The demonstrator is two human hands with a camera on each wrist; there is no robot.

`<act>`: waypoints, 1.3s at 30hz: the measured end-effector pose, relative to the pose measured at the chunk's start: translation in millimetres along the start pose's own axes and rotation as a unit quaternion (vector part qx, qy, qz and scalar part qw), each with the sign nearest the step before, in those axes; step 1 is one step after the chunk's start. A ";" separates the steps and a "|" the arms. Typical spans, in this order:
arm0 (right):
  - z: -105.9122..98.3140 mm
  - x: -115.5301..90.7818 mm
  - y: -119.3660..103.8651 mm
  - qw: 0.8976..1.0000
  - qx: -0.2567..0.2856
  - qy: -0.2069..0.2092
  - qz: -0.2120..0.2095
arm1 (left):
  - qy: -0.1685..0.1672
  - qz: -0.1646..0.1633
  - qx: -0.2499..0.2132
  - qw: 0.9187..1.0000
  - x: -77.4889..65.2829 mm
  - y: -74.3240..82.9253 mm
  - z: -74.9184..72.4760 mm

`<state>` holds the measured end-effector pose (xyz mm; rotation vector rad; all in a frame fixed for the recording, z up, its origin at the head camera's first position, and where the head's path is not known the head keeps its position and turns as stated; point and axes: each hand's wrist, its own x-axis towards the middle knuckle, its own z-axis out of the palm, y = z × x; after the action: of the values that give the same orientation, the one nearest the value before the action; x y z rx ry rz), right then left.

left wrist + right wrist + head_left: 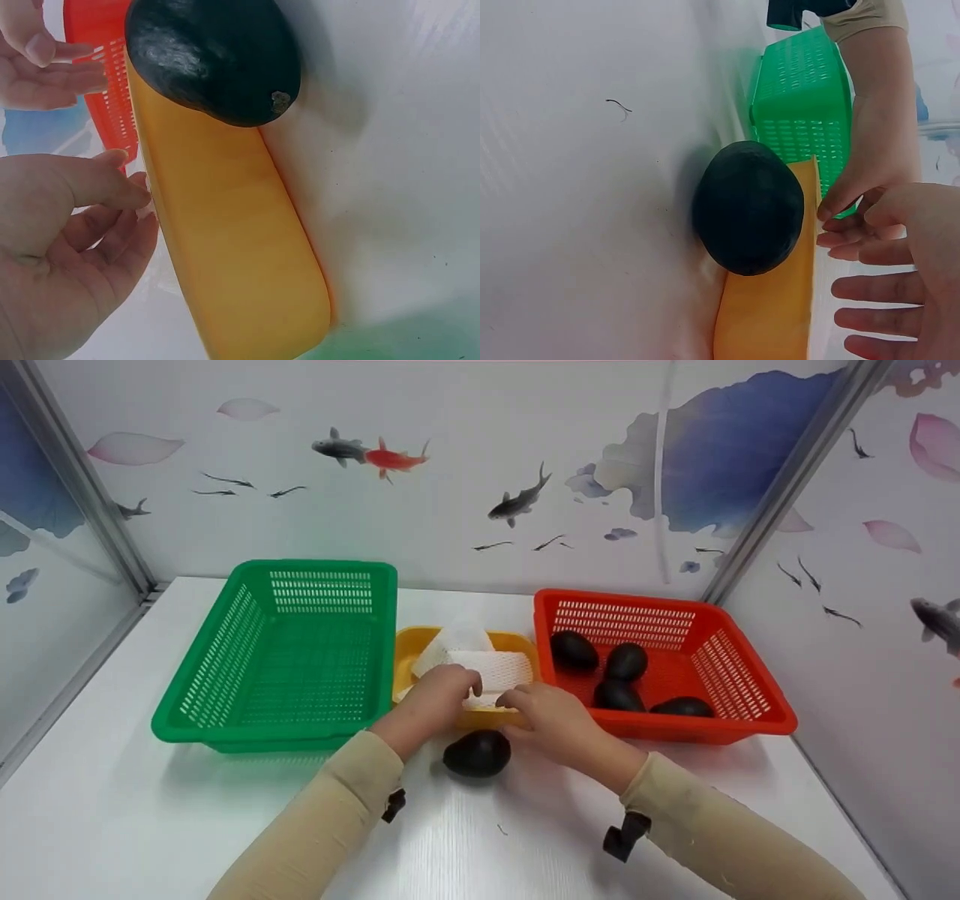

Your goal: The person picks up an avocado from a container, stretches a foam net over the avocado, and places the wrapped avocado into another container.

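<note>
A dark avocado (477, 754) lies on the white table, just in front of a yellow bin (491, 720). White foam netting (491, 667) fills the bin. Over the bin's front left, the left hand (439, 697) reaches in with bent fingers. In the left wrist view, its thumb and fingertips come close together at the rim, with nothing visible between them. The right hand (551, 720) is over the front right rim, behind the avocado. Its fingers (881, 289) are spread and hold nothing in the right wrist view. The two hands face each other, apart.
A green basket (274, 727) stands left of the bin, with nothing seen inside. On the right, a red basket (675, 727) holds several dark avocados (626, 661). A small dark thread (502, 829) lies near the front. Painted wall panels (450, 510) enclose the table's back and sides.
</note>
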<state>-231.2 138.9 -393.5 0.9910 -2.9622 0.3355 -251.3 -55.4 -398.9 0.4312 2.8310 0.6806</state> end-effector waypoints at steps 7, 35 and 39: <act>-3.2 -0.1 0.8 0.999 0.019 0.022 0.014 | 0.036 0.024 0.005 0.999 -4.5 3.6 -6.6; -1.5 1.7 7.7 0.993 0.012 0.118 -0.005 | 0.159 0.116 -0.003 0.980 -44.1 23.5 -47.1; 1.8 -1.0 9.7 0.980 0.001 0.189 -0.062 | 0.171 0.136 -0.002 0.976 -48.3 20.2 -46.6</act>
<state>-236.1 146.7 -397.3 0.9792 -2.5493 0.4648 -213.2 -73.1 -342.8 0.7821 3.1205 0.8889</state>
